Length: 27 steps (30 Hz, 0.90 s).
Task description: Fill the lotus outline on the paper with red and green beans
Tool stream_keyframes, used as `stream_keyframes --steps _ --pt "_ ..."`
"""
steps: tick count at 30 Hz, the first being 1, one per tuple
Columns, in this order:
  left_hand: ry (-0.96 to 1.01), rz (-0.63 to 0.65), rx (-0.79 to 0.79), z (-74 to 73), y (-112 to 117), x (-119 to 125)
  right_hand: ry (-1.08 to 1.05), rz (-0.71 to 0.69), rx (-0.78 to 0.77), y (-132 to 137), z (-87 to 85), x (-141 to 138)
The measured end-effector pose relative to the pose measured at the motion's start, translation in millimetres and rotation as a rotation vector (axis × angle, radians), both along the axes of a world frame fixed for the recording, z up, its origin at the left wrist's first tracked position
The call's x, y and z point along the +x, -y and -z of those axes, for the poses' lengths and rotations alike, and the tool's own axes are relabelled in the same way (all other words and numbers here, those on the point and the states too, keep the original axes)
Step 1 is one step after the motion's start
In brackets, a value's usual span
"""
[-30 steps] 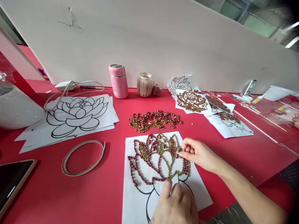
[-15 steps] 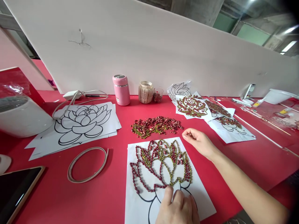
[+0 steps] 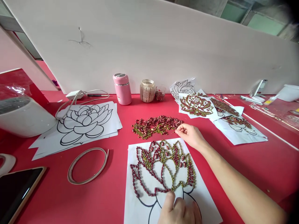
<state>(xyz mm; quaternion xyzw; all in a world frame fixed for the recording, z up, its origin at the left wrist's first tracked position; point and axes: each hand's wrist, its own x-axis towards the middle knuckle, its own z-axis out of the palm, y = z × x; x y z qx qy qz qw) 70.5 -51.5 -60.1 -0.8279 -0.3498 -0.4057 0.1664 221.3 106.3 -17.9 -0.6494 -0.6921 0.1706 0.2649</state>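
A sheet of paper [image 3: 144, 214] with a printed lotus outline lies before me, its upper petals edged and partly filled with red beans [image 3: 139, 183] and green mung beans [image 3: 173, 177]. On its lower part rests my left hand [image 3: 179, 208], fingers curled and a fingertip touching the paper just below the bean line; whatever it holds is hidden. Beyond the sheet lies a loose pile of red and green beans [image 3: 158, 124]. My right hand [image 3: 190, 135] is at the pile's right edge, fingertips pinched together. Anything between them is too small to make out.
Printed lotus sheets [image 3: 86, 124] lie at left, near a coiled strip [image 3: 88, 166], a phone [image 3: 21, 189] and a white pot [image 3: 25, 118]. A pink flask [image 3: 122, 90] and a jar [image 3: 147, 91] stand by the white partition [image 3: 140, 46]. Bean-covered sheets [image 3: 198, 105] lie at right.
My right hand has moved left to the edge of the bean pile. My left hand stays on the paper below the bean line. The view has shifted slightly.
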Motion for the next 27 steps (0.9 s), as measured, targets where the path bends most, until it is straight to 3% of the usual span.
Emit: stream_keyframes --steps 12,19,23,27 --pt "-0.181 0.124 -0.067 -13.2 -2.0 -13.4 0.073 0.064 -0.059 -3.6 -3.7 -3.5" --pt "-0.206 0.148 -0.126 -16.2 -1.0 -15.1 0.149 0.031 -0.004 0.0 -3.0 -5.6" --pt "-0.212 0.147 -0.105 -16.2 -1.1 -15.2 0.076 0.026 0.063 0.4 -0.6 -2.7" --pt "-0.215 0.141 -0.089 -16.6 -1.8 -15.1 -0.195 -0.014 0.137 -1.6 0.7 7.5"
